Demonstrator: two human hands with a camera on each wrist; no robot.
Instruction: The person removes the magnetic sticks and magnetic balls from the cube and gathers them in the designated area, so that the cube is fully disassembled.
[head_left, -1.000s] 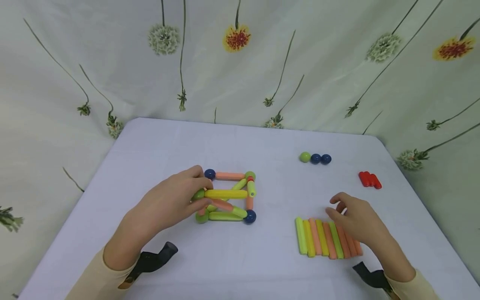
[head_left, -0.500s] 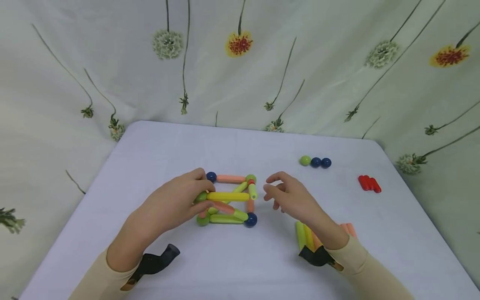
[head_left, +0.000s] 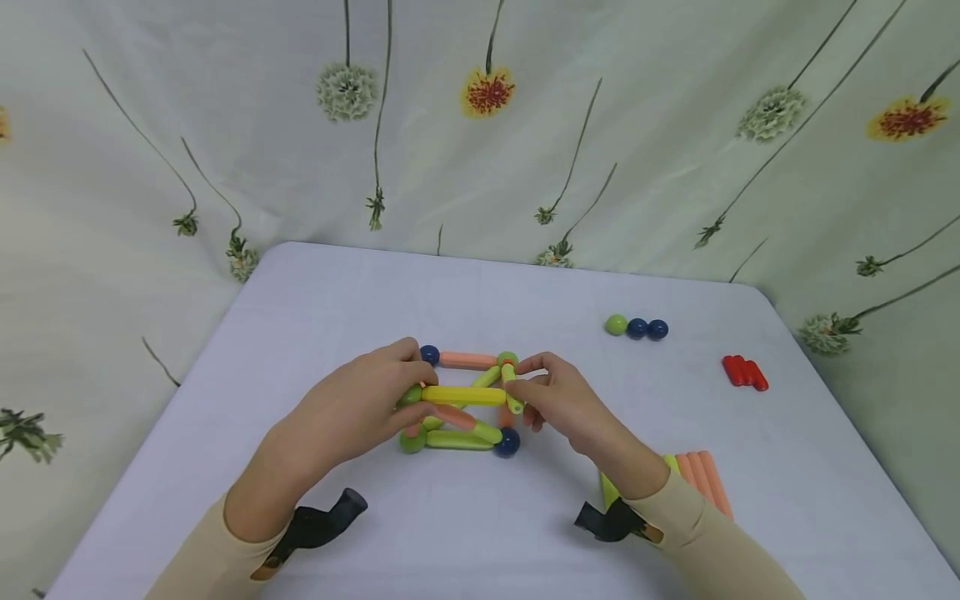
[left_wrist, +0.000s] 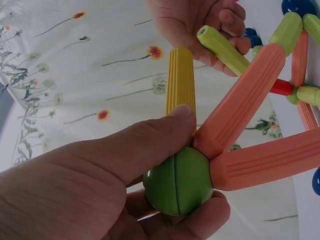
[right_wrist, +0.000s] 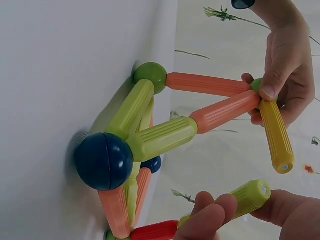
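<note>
above table [head_left: 337,287], left grip [head_left: 352,393] pinches ball [left_wrist: 190,182], right grip [head_left: 564,402] pinches stick [left_wrist: 223,50].

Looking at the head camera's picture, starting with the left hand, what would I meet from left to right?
Left hand → yellow stick → right hand → loose green ball → dark blue ball → second dark blue ball → short red pieces.

Bench [head_left: 465,525]: soft, even, muted light around the right fingers [head_left: 536,362]
Green ball [left_wrist: 172,185]: crisp, dully lit between the left fingers [left_wrist: 207,216]
Blue ball [right_wrist: 95,165]: small glints, blurred shadow beside it, apart from the fingers
Cloth [left_wrist: 117,80]: greyish, softer beyond the fingers
</note>
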